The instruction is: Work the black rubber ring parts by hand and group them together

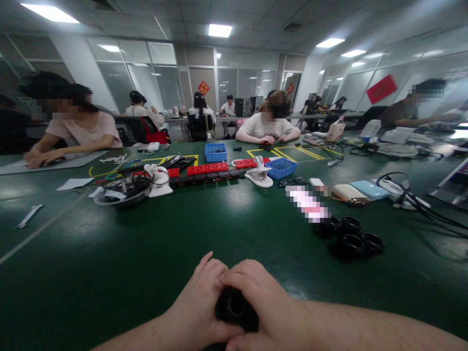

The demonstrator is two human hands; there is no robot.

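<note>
My left hand (201, 302) and my right hand (263, 295) come together at the bottom middle of the head view. Both are closed around a black round part (237, 307) with a circular opening on top. My fingertips meet over its far side and my thumbs are on the near side. Much of the part is hidden by my hands, and its exact kind cannot be made out. Several black ring-shaped pieces (351, 243) lie grouped on the green table (153, 253) to the right of my hands.
Beyond my hands are a metal bowl of black parts (124, 195), red power strips (207, 168), a white clip stand (259, 174) and blue baskets (281, 168). Power banks (351, 194) and black cables (417, 200) lie at right. Other people sit around the table.
</note>
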